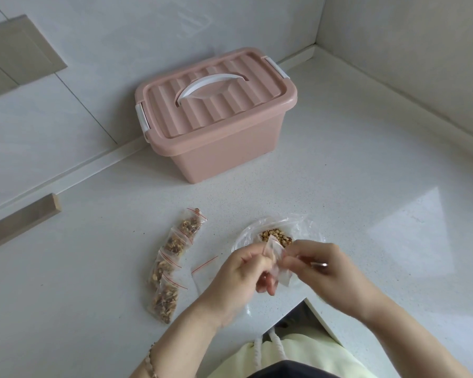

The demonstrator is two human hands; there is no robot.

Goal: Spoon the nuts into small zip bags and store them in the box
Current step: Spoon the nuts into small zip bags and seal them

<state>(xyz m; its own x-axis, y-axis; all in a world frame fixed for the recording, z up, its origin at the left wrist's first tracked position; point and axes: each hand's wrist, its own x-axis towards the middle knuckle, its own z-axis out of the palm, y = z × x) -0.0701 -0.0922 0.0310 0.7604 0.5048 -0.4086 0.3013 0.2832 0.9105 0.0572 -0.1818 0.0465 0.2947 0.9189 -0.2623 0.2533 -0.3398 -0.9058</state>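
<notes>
White speckled counter (366, 186) ran into a corner of pale walls. A dusty-pink box (216, 154) stood near the back wall, its ribbed lid (230, 110) on, with a white handle (210, 84) lying flat and a white latch at each end. Nearer the person, a clear loose bag (298, 223) lay open on the counter, with chopped brown nuts (275, 236) heaped inside. To its left lay a row of filled bags (170, 266), overlapping, each clear with a red strip at the mouth and brown nuts within. An empty bag (202, 272) lay flat between the row and the hands. The left hand (238, 276) and the right hand (331, 266) met over the loose bag's near edge, each pinching one side of a small bag (280, 271) with curled fingers; it was clear, crumpled and held off the counter. A shiny metal piece (320, 265) showed at the right fingers, too blurred to identify.
</notes>
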